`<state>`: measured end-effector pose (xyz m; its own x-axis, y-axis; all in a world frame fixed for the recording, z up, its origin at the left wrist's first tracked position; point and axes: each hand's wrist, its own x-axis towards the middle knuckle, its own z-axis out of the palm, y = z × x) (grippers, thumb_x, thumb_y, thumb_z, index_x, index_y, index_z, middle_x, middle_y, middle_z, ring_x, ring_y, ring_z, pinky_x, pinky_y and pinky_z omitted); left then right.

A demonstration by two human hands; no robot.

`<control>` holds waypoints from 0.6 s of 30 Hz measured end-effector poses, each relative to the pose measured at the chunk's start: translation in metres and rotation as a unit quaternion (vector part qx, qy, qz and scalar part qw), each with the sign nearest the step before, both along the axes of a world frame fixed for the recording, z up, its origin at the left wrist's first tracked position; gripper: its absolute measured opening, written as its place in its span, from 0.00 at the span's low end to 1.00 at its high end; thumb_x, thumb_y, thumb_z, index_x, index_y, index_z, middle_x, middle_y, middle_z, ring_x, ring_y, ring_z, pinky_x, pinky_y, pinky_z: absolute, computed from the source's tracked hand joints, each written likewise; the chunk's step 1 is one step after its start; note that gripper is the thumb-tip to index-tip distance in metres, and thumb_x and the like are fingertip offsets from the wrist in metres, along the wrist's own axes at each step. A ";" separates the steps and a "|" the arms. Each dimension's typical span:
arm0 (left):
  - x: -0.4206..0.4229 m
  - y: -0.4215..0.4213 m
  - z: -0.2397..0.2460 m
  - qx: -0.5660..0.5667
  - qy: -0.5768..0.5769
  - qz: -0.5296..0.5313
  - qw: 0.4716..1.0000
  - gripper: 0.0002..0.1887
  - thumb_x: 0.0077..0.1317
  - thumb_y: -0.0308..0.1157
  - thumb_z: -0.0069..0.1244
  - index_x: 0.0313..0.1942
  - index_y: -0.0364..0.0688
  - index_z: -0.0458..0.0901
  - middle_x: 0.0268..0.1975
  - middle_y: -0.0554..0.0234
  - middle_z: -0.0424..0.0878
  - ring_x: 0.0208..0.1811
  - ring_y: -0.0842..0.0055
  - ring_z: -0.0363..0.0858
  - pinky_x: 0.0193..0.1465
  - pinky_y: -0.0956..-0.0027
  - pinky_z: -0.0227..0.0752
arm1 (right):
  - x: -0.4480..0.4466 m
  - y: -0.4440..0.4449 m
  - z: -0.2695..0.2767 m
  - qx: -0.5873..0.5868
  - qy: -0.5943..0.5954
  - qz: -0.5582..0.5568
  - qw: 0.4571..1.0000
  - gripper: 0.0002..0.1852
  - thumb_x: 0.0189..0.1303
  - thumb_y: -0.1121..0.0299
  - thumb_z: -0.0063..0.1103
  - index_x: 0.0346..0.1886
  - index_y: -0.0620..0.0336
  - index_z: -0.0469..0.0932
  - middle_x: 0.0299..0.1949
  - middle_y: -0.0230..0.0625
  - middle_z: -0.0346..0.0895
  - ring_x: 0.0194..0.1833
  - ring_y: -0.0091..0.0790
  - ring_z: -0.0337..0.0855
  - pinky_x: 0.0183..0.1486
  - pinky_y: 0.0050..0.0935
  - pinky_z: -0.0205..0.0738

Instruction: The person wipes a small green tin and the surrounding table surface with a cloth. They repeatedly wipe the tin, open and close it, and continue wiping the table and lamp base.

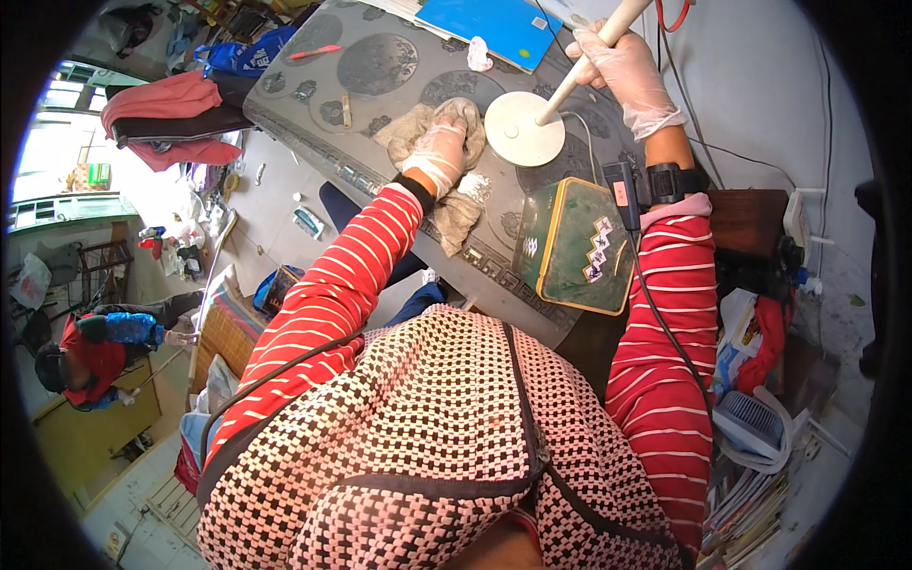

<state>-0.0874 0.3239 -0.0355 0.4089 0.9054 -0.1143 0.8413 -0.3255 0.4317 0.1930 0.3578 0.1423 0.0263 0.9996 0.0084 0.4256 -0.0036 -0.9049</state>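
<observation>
My left hand (pixel 436 153), in a thin clear glove, presses a crumpled grey-beige cloth (pixel 406 135) onto the dark patterned tabletop (pixel 335 149). Folds of the cloth hide the fingertips. Also gloved, my right hand (pixel 627 82) grips the white pole of a lamp (pixel 570 89) just above its round base. That base (pixel 524 139) appears to rest on the table, slightly right of the cloth, and the lamp's upper end is out of view. A green tin box (pixel 577 246) with a yellow rim sits at the near table edge, below the lamp base.
A blue folder (pixel 491 28), crumpled tissue (pixel 479 54) and red pen (pixel 315 52) lie on the table. A white cord (pixel 591 142) trails from the lamp base. Pink cloth (pixel 164 100) drapes a chair at left. Another person (pixel 92 349) holds a stick farther left. The wall (pixel 762 92) borders the right.
</observation>
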 end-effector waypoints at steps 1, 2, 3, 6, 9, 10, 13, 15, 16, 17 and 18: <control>-0.001 0.004 0.003 0.002 -0.008 0.019 1.000 0.25 0.71 0.25 0.47 0.68 0.39 0.76 0.71 0.40 0.73 0.72 0.47 0.73 0.73 0.54 0.69 | -0.002 0.000 0.002 0.024 0.020 0.029 0.999 0.12 0.77 0.61 0.60 0.46 0.60 0.79 0.38 0.35 0.91 0.26 0.18 0.85 0.27 0.16 0.74; -0.003 0.007 0.007 0.010 -0.029 0.030 0.999 0.25 0.71 0.26 0.47 0.69 0.40 0.76 0.71 0.40 0.73 0.72 0.47 0.73 0.73 0.54 0.69 | -0.004 0.000 0.003 -0.001 0.008 0.000 1.000 0.12 0.75 0.61 0.62 0.44 0.62 0.80 0.35 0.35 0.89 0.25 0.19 0.84 0.26 0.18 0.74; -0.005 0.007 0.013 0.013 -0.034 0.056 0.998 0.26 0.71 0.30 0.49 0.69 0.40 0.75 0.72 0.41 0.73 0.74 0.48 0.71 0.76 0.52 0.66 | -0.005 0.002 0.004 0.004 0.019 -0.007 1.000 0.12 0.74 0.62 0.63 0.41 0.63 0.82 0.33 0.35 0.88 0.24 0.21 0.83 0.26 0.20 0.74; -0.014 -0.003 0.036 0.033 -0.024 0.054 0.998 0.26 0.69 0.32 0.51 0.67 0.39 0.76 0.70 0.41 0.74 0.74 0.47 0.70 0.76 0.51 0.65 | -0.005 0.004 0.004 -0.010 -0.018 -0.003 1.000 0.13 0.76 0.60 0.61 0.44 0.62 0.82 0.36 0.35 0.89 0.25 0.20 0.83 0.26 0.18 0.73; -0.020 -0.028 0.053 0.126 -0.112 0.015 0.986 0.22 0.67 0.33 0.53 0.61 0.38 0.80 0.64 0.41 0.79 0.68 0.46 0.75 0.72 0.49 0.70 | 0.007 -0.013 0.001 -0.013 -0.041 -0.035 0.998 0.17 0.76 0.58 0.62 0.54 0.63 0.82 0.37 0.31 0.87 0.25 0.19 0.81 0.26 0.18 0.71; -0.022 -0.046 0.055 0.097 -0.156 -0.014 0.983 0.21 0.66 0.33 0.54 0.59 0.38 0.81 0.62 0.41 0.81 0.66 0.46 0.77 0.70 0.48 0.72 | 0.015 -0.035 0.002 -0.037 -0.028 -0.069 0.997 0.19 0.75 0.58 0.63 0.57 0.63 0.82 0.36 0.29 0.86 0.26 0.18 0.80 0.26 0.19 0.70; -0.060 -0.070 0.054 0.110 -0.148 0.040 0.982 0.21 0.65 0.32 0.56 0.59 0.38 0.82 0.62 0.40 0.81 0.67 0.45 0.77 0.72 0.49 0.71 | 0.028 -0.082 0.015 -0.121 -0.128 -0.091 0.980 0.21 0.74 0.61 0.63 0.63 0.63 0.79 0.36 0.28 0.82 0.27 0.19 0.78 0.29 0.20 0.71; -0.093 -0.083 0.047 0.118 -0.129 0.064 0.983 0.24 0.66 0.31 0.57 0.63 0.37 0.79 0.66 0.40 0.78 0.71 0.45 0.73 0.75 0.50 0.67 | 0.027 -0.105 0.036 -0.095 -0.197 -0.026 0.975 0.24 0.73 0.63 0.62 0.67 0.64 0.77 0.36 0.28 0.80 0.27 0.19 0.76 0.31 0.20 0.71; -0.119 -0.086 0.047 0.127 -0.121 0.077 0.981 0.25 0.65 0.30 0.57 0.63 0.37 0.79 0.67 0.40 0.77 0.72 0.46 0.72 0.75 0.50 0.67 | 0.014 -0.110 0.053 -0.085 -0.217 -0.023 0.972 0.24 0.72 0.66 0.63 0.68 0.65 0.76 0.38 0.30 0.81 0.30 0.20 0.77 0.34 0.21 0.74; -0.136 -0.097 0.045 0.131 -0.100 0.102 0.981 0.25 0.65 0.30 0.57 0.64 0.37 0.78 0.67 0.40 0.77 0.71 0.45 0.72 0.75 0.50 0.67 | 0.002 -0.115 0.070 -0.079 -0.166 0.009 0.983 0.25 0.71 0.69 0.63 0.69 0.67 0.75 0.41 0.32 0.82 0.33 0.21 0.79 0.38 0.23 0.76; -0.153 -0.114 0.045 0.149 -0.090 0.117 0.978 0.26 0.65 0.30 0.57 0.64 0.37 0.78 0.67 0.40 0.77 0.71 0.45 0.72 0.74 0.50 0.67 | -0.017 -0.128 0.090 -0.083 -0.126 0.012 0.988 0.25 0.71 0.71 0.64 0.70 0.66 0.75 0.42 0.34 0.83 0.37 0.23 0.81 0.41 0.24 0.78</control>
